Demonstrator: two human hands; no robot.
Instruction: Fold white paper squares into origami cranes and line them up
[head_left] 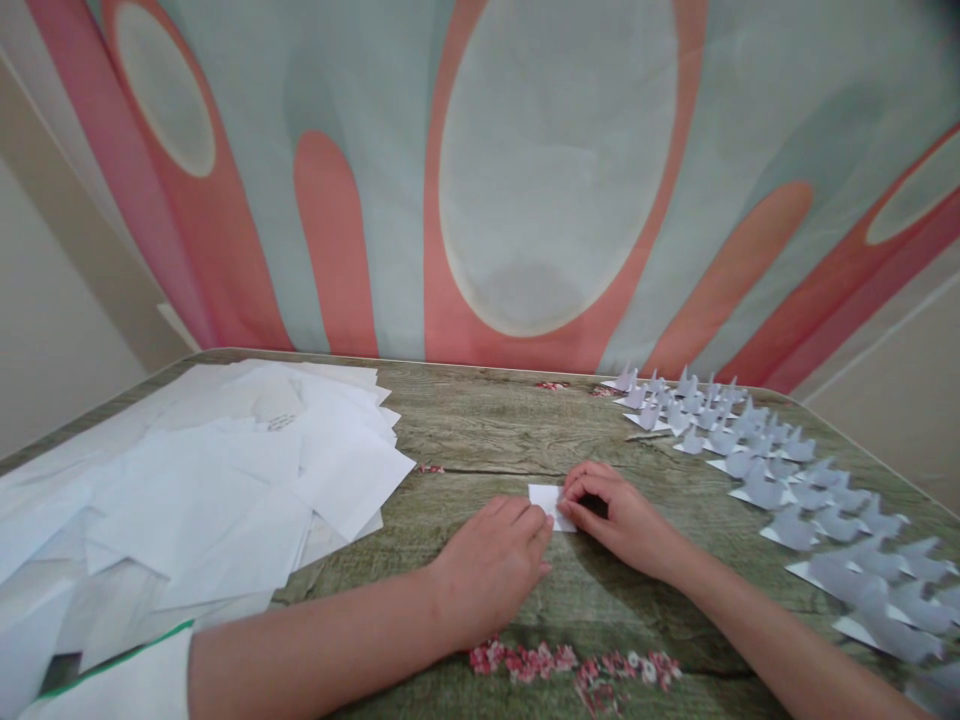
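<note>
A small folded square of white paper [541, 494] lies on the table in front of me, between my two hands. The fingers of my left hand [499, 560] are curled over its lower left part and cover some of it. From the right side, my right hand [611, 515] pinches the paper's edge between thumb and forefinger. The fingertips of both hands almost meet on the sheet. How the paper is folded underneath my fingers is hidden.
A spread pile of loose white paper sheets [217, 500] covers the left of the table. Rows of folded white paper birds [765, 485] stand along the right. The wood-patterned tabletop [472, 420] has printed pink flowers and meets a coloured backdrop [555, 180] behind.
</note>
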